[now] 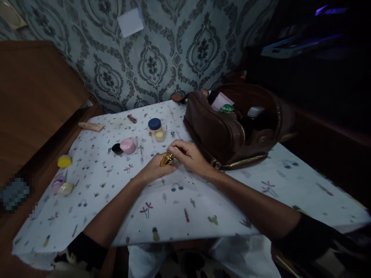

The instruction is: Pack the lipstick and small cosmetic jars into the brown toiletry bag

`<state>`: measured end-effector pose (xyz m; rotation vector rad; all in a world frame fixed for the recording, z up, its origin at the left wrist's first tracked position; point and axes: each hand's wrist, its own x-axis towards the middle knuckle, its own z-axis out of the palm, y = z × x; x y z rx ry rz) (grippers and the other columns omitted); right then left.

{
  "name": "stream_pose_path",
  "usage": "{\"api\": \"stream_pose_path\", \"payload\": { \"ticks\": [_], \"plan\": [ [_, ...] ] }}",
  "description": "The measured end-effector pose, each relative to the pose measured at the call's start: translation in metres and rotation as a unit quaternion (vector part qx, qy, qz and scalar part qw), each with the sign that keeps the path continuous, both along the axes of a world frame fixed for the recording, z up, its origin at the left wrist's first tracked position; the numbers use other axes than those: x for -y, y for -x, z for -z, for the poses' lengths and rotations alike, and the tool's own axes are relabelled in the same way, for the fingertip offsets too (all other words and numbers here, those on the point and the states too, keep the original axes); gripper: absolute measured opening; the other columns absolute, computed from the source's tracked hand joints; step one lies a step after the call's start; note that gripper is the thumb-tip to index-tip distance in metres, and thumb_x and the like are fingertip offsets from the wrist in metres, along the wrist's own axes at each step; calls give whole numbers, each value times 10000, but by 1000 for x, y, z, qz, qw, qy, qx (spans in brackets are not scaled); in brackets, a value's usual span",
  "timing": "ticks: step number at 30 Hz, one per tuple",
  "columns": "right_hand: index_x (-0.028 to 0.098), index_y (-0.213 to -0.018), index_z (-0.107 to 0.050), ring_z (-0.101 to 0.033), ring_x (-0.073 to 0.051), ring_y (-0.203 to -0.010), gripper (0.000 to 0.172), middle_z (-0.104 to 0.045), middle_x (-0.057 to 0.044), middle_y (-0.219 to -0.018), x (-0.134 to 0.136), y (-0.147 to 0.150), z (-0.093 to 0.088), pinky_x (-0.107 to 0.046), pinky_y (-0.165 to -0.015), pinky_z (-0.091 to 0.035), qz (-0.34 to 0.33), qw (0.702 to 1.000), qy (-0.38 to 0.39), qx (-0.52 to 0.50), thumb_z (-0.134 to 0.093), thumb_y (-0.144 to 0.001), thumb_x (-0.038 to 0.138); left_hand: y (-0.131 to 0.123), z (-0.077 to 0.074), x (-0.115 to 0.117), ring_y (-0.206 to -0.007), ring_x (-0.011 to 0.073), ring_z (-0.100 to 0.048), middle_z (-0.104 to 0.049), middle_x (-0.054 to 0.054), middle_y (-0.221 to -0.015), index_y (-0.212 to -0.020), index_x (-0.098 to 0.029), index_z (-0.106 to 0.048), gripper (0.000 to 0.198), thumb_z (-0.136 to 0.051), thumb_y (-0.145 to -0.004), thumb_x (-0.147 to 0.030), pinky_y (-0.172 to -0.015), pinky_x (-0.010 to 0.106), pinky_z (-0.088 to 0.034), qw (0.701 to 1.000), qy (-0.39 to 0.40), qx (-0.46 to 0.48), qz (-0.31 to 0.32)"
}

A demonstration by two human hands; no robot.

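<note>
Over the middle of the table, my left hand [153, 168] is closed around a small shiny gold object [167, 159]; its exact kind does not show. My right hand [189, 156] meets it from the other side, thumb and fingers pinched at the gold object's upper end. What lies between those fingertips is too small to make out. Just beyond both hands stand a jar with a dark blue lid [155, 124] and a little pale yellow container [159, 136]. An open brown leather bag [214, 127] sits close to my right hand.
Inside the bag are a pale pink packet [222, 101], a green item [226, 108] and a bottle cap [256, 112]. Left on the patterned tablecloth [171, 208] lie a pink container [128, 146], a black lid [117, 148], a beige tube [91, 126] and a yellow lid [64, 161].
</note>
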<state>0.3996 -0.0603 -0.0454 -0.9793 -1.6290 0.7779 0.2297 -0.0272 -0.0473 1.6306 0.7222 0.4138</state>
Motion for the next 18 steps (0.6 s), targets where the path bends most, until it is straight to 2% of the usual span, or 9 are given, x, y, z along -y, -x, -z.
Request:
{"api": "stream_pose_path", "payload": {
  "ticks": [9, 13, 18],
  "plan": [
    [185, -757, -545, -448, -121, -651, 347, -474, 35, -663, 0, -2, 1, -253, -637, -350, 20, 1000, 10, 21, -493, -960, 462, -8, 2, 6, -613, 103, -373, -407, -67, -673, -842, -182, -506, 228, -630, -752, -351, -583, 238, -328, 991, -117, -17, -56],
    [186, -781, -546, -470, -126, -676, 320, -498, 31, -690, 2, 0, -1, -257, -656, -360, 15, 1000, 14, 11, -484, -960, 444, -7, 6, 11, -652, 117, -430, -483, -56, -712, -930, -184, -529, 237, -620, -812, -367, -615, 242, -351, 973, -198, -45, -110],
    [193, -786, -526, -439, -120, -648, 311, -459, 41, -681, 3, 2, -3, -254, -631, -346, 0, 999, 16, -33, -477, -956, 449, 0, 4, 15, -584, 110, -405, -457, -71, -651, -869, -208, -478, 262, -592, -873, -444, -574, 238, -317, 947, -287, -70, -129]
  ]
}}
